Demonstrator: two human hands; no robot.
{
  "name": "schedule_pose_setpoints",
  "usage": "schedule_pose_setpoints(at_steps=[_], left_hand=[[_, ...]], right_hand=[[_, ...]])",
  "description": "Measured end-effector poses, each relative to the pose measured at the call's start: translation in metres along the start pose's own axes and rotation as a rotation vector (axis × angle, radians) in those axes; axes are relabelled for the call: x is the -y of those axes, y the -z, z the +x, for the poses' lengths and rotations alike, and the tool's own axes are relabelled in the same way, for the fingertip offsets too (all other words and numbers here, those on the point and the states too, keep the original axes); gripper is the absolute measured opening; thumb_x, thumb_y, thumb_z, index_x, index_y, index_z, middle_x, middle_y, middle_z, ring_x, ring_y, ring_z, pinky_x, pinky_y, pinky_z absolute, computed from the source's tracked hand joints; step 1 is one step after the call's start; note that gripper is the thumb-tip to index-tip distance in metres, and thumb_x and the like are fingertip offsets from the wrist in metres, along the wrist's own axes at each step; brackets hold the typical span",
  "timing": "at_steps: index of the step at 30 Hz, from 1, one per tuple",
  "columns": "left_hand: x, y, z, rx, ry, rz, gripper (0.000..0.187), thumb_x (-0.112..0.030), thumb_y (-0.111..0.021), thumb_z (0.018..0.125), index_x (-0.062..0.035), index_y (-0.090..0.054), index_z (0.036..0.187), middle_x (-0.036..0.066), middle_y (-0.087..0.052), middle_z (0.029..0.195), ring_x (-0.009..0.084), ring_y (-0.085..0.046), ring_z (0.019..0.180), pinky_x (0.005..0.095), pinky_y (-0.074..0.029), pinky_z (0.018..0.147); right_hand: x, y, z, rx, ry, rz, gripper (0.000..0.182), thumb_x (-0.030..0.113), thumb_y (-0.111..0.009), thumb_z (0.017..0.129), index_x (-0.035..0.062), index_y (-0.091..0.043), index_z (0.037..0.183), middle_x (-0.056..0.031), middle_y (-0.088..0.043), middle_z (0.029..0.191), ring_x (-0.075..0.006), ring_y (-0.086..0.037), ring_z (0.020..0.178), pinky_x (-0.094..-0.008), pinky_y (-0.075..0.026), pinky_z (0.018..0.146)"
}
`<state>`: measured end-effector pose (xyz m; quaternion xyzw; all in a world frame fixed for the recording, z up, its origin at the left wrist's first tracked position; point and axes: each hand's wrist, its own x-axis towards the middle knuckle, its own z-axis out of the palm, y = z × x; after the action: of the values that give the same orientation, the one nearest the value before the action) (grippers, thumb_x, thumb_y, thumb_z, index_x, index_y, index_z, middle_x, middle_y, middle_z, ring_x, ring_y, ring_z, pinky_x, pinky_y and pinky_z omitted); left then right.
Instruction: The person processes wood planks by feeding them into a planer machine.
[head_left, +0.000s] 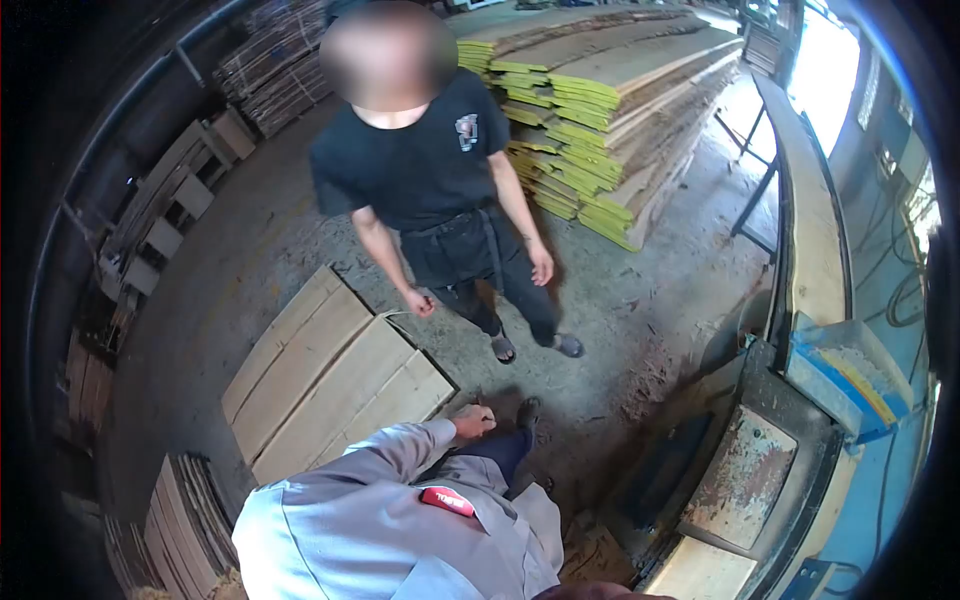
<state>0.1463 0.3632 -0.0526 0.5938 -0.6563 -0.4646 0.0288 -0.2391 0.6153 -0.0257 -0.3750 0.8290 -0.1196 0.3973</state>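
My left hand (pixel 474 421) hangs beside the near corner of a low stack of sawn boards (pixel 330 375). Its fingers are curled in, and whatever they may hold is hidden. A grey sleeve leads to it from my shirt, which has a red label on the front. At the bottom edge, a strip of skin, probably my right hand (pixel 600 592), shows beside the machine; its fingers are out of sight. To the right stands that machine, with a worn metal panel (pixel 742 478) and a pale board (pixel 700 572) at its near end.
A person in dark clothes (pixel 425 165) stands facing me beyond the low stack. Behind them rises a tall pile of planks (pixel 610 110) with yellow-green ends. A long board (pixel 815 225) rests on a stand at right. More boards (pixel 180 520) lean at lower left.
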Motion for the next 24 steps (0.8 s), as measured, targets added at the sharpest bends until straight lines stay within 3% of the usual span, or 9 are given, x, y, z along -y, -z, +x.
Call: schedule_pose_setpoints(at_steps=[7,15,17,19,20,21,23,24], left_hand=[[-0.040,-0.011,0.079,0.178,-0.095,0.135,0.031,-0.033,-0.064,0.089,-0.0056,-0.073,0.100,0.017,-0.073,0.098,0.0318,-0.070,0.096,0.0439,-0.053,0.085],[-0.101,0.015,0.211,0.197,-0.230,0.208,0.030,-0.032,-0.064,0.087,-0.0045,-0.072,0.097,0.021,-0.072,0.101,0.0354,-0.068,0.101,0.0439,-0.051,0.088],[-0.097,0.012,0.246,0.134,-0.265,0.246,0.029,-0.030,-0.064,0.087,-0.0027,-0.072,0.093,0.022,-0.071,0.099,0.0343,-0.069,0.100,0.0456,-0.052,0.084],[-0.120,0.031,0.272,0.307,-0.301,0.331,0.027,-0.028,-0.065,0.086,-0.0009,-0.071,0.088,0.020,-0.073,0.093,0.0331,-0.071,0.092,0.0467,-0.053,0.077],[-0.076,0.010,0.321,0.442,-0.603,0.395,0.027,-0.026,-0.066,0.085,-0.0006,-0.072,0.087,0.018,-0.074,0.081,0.0324,-0.073,0.083,0.0468,-0.055,0.072],[-0.085,0.023,0.325,0.446,-0.606,0.411,0.027,-0.026,-0.066,0.085,-0.0006,-0.072,0.087,0.018,-0.074,0.081,0.0324,-0.073,0.083,0.0468,-0.055,0.072],[-0.116,0.034,0.314,0.652,0.129,-0.251,0.033,-0.030,-0.064,0.088,-0.0011,-0.073,0.100,0.019,-0.075,0.090,0.0315,-0.074,0.085,0.0473,-0.056,0.071],[-0.125,0.040,0.313,0.657,0.168,-0.116,0.052,-0.036,-0.060,0.091,0.0009,-0.060,0.129,0.026,-0.065,0.123,0.0356,-0.066,0.111,0.0486,-0.054,0.087]], right_hand=[[0.023,0.010,0.029,0.002,-0.051,0.031,0.053,0.049,-0.065,0.090,-0.0007,-0.068,0.108,-0.0209,-0.073,0.095,-0.0387,-0.071,0.085,-0.0470,-0.055,0.073],[0.055,0.026,0.056,-0.023,-0.157,0.079,0.051,0.047,-0.064,0.091,-0.0007,-0.068,0.109,-0.0202,-0.073,0.094,-0.0370,-0.071,0.084,-0.0459,-0.056,0.072],[0.065,0.027,0.063,-0.021,-0.166,0.088,0.050,0.046,-0.064,0.091,-0.0007,-0.067,0.109,-0.0201,-0.073,0.094,-0.0366,-0.071,0.083,-0.0457,-0.056,0.071],[0.074,0.028,0.072,-0.016,-0.173,0.096,0.050,0.045,-0.064,0.091,-0.0007,-0.067,0.109,-0.0199,-0.073,0.094,-0.0362,-0.071,0.083,-0.0454,-0.056,0.071],[0.079,0.028,0.076,-0.016,-0.184,0.103,0.049,0.045,-0.064,0.091,-0.0007,-0.067,0.109,-0.0198,-0.073,0.094,-0.0360,-0.071,0.083,-0.0453,-0.056,0.071],[0.082,0.029,0.079,-0.023,-0.198,0.113,0.049,0.045,-0.064,0.092,-0.0007,-0.067,0.109,-0.0197,-0.073,0.094,-0.0358,-0.072,0.083,-0.0451,-0.056,0.071],[0.087,0.033,0.083,-0.031,-0.223,0.125,0.048,0.044,-0.064,0.092,-0.0007,-0.067,0.109,-0.0196,-0.073,0.093,-0.0354,-0.072,0.082,-0.0449,-0.056,0.070],[0.090,0.034,0.086,-0.032,-0.228,0.128,0.048,0.044,-0.064,0.092,-0.0007,-0.067,0.110,-0.0195,-0.073,0.093,-0.0352,-0.072,0.082,-0.0447,-0.056,0.070]])
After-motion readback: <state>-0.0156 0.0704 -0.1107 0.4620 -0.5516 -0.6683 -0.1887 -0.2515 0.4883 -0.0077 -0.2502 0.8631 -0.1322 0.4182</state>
